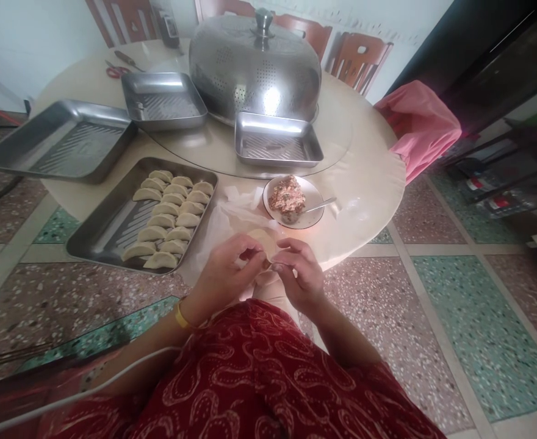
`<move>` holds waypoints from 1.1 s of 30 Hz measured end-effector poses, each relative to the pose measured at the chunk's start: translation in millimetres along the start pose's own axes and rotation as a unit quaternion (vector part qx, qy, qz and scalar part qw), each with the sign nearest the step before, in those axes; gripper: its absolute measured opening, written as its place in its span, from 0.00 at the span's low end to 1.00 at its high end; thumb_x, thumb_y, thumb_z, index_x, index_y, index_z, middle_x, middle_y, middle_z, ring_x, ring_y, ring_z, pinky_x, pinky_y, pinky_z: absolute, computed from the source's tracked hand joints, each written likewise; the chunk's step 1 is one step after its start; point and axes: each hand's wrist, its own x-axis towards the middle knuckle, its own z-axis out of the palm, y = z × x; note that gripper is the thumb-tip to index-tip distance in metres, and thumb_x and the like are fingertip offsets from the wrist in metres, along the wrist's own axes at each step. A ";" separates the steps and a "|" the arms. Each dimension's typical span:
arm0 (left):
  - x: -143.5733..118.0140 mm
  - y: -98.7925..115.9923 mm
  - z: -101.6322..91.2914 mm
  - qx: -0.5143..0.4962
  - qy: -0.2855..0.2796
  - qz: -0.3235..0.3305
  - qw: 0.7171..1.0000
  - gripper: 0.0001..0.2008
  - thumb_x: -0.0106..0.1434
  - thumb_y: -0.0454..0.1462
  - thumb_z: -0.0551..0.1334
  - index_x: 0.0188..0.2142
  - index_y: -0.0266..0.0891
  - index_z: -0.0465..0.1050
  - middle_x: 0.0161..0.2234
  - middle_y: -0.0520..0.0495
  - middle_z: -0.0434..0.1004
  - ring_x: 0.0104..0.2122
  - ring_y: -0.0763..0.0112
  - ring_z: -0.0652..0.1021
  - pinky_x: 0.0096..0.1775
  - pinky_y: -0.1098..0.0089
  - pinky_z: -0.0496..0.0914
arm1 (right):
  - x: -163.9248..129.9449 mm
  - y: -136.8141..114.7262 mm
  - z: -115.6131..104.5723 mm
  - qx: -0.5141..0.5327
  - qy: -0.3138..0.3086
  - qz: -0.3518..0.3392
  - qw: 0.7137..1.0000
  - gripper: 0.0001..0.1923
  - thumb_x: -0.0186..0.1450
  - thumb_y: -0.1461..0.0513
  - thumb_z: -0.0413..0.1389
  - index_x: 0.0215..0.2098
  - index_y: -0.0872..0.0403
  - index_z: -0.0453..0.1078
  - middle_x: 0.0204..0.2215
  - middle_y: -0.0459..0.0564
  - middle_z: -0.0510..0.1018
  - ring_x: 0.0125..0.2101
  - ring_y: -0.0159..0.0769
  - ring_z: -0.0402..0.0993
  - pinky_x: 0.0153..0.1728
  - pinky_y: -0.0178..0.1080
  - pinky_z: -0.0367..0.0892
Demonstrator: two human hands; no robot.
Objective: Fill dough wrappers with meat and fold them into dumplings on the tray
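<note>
My left hand [226, 271] and my right hand [298, 274] meet over my lap, both pinching one pale dumpling wrapper [263, 239] between the fingertips. Just beyond them a small white plate [313, 196] holds a mound of pinkish meat filling [287, 198] with a metal spoon [322, 205] resting in it. To the left, a steel tray [104, 235] carries several folded dumplings [170, 218] in rows.
The round beige table [364, 177] also bears three bare steel trays [58, 140] [164, 100] [277, 139], a large perforated steel dome cover [254, 64], red-handled scissors [116, 71] and thin plastic wrap [232, 213]. A pink cloth [419, 125] hangs at the right; wooden chairs [357, 61] stand behind.
</note>
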 end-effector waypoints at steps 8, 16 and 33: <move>-1.2 3.7 -0.8 -0.046 -0.016 0.011 0.999 0.05 0.64 0.33 0.59 0.32 0.38 0.73 0.31 0.50 0.76 0.31 0.75 0.75 0.33 0.75 0.70 | 3.1 -4.7 2.5 0.011 0.002 -0.015 1.000 0.09 0.67 0.68 0.54 0.43 0.50 0.70 0.42 0.52 0.74 0.48 0.37 0.75 0.42 0.39 0.76; -6.6 8.5 -2.6 -0.055 -0.001 0.062 0.997 0.04 0.65 0.33 0.61 0.39 0.39 0.75 0.37 0.46 0.76 0.38 0.73 0.78 0.41 0.73 0.74 | 3.7 -3.4 5.8 -0.006 0.031 0.033 0.999 0.06 0.68 0.64 0.54 0.43 0.49 0.68 0.43 0.52 0.75 0.45 0.37 0.76 0.38 0.39 0.77; -14.9 -3.7 7.9 0.094 0.088 0.141 0.982 0.06 0.65 0.31 0.60 0.42 0.40 0.70 0.35 0.47 0.75 0.36 0.71 0.76 0.39 0.71 0.73 | 9.9 -10.9 5.1 0.041 -0.014 0.069 0.997 0.09 0.68 0.64 0.54 0.45 0.50 0.73 0.47 0.54 0.76 0.50 0.40 0.74 0.47 0.44 0.76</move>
